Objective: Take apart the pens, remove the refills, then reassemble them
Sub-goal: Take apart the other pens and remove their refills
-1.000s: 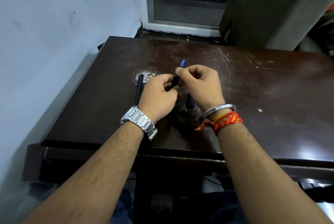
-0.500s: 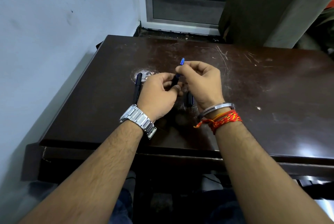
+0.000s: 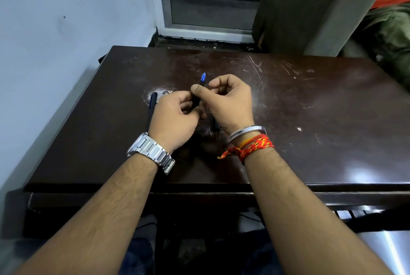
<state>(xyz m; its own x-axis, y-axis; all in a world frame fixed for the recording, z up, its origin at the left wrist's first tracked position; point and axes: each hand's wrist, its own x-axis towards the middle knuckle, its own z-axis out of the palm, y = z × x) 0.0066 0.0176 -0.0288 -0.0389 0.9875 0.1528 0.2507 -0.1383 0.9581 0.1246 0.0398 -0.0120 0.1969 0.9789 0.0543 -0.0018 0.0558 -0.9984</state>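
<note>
I hold a dark pen [image 3: 196, 99] with a blue tip above the middle of the dark brown table [image 3: 310, 119]. My left hand [image 3: 175, 119] grips its lower barrel. My right hand [image 3: 228, 101] pinches the upper barrel just below the blue tip, which points away from me. A second dark pen [image 3: 151, 108] lies on the table to the left of my left hand, partly hidden by it. Another dark pen part [image 3: 214, 127] lies on the table under my right hand, mostly hidden.
A pale wall [image 3: 66, 30] runs along the table's left side. A metal-framed door [image 3: 210, 3] and a dark pillar [image 3: 299, 8] stand behind the table. A whitish worn patch [image 3: 162, 93] marks the tabletop near the pens.
Both hands stay on the same pen. My right thumb and fingers have shifted slightly along the barrel near the tip; the pen has hardly moved.
</note>
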